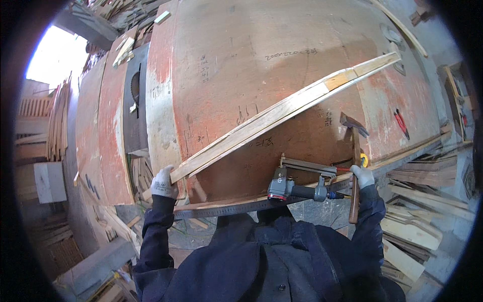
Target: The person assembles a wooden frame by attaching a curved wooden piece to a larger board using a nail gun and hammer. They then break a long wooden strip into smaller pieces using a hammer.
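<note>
A long, narrow pale wooden piece (pixel 266 117), apparently made of strips laid side by side, lies slantwise across the worn table (pixel 221 60). Its near left end is gripped by my left hand (pixel 164 183), in a light glove. My right hand (pixel 363 175), also gloved, is closed around the wooden handle of a hammer (pixel 354 194), whose metal head points away from me. Just left of the hammer, a grey and black nail gun (pixel 289 189) rests at the table's front edge. Beside my right hand shows part of a yellow tape measure (pixel 364 160).
Red-handled pliers (pixel 401 123) lie at the right of the table. A dark toothed saw blade (pixel 135 85) stands in the grey strip at left. Scrap boards (pixel 412 226) are piled on the right, and upright strips (pixel 59 121) lean at far left.
</note>
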`<state>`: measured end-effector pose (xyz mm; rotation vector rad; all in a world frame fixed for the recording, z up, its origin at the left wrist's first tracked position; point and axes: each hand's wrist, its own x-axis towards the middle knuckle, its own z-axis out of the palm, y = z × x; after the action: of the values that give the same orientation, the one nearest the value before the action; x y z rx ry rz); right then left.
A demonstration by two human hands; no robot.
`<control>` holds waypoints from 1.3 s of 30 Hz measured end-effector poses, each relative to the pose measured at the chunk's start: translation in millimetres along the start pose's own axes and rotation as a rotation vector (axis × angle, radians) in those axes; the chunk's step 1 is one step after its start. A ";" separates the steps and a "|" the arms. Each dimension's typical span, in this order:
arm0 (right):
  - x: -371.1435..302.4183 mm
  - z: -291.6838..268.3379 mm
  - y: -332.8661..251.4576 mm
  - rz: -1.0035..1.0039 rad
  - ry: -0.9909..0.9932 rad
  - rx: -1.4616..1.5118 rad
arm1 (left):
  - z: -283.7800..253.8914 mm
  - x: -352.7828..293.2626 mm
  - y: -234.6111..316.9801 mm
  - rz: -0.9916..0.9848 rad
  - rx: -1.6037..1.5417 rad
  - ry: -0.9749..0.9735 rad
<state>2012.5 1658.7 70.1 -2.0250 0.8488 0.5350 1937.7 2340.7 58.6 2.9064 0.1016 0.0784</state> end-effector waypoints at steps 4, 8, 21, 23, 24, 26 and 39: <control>-24.9 11.5 -10.0 -0.562 0.481 -0.754 | -2.2 3.1 2.4 -0.031 -0.015 -0.007; -66.7 60.7 -30.8 -0.821 0.088 -0.542 | -10.2 19.1 -1.1 -0.113 -0.125 -0.101; -105.6 130.9 -49.9 -0.880 -0.248 -1.023 | 8.3 61.9 -29.5 -0.276 -0.077 -0.284; -107.2 136.7 -50.8 -0.858 -0.241 -1.025 | 12.3 62.2 -33.4 -0.271 -0.102 -0.313; -107.8 139.4 -51.0 -0.858 -0.247 -1.015 | 14.3 62.2 -36.5 -0.259 -0.117 -0.337; -107.7 144.0 -51.7 -0.826 -0.235 -1.046 | 20.0 61.8 -41.5 -0.262 -0.102 -0.366; -106.2 160.0 -53.8 -0.740 -0.223 -1.151 | -0.4 37.3 -47.9 -0.125 -0.249 -0.189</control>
<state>1970.8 1853.5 80.1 -2.9525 -0.5407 0.8844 1971.9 2390.1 49.6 2.6364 0.2232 -0.1915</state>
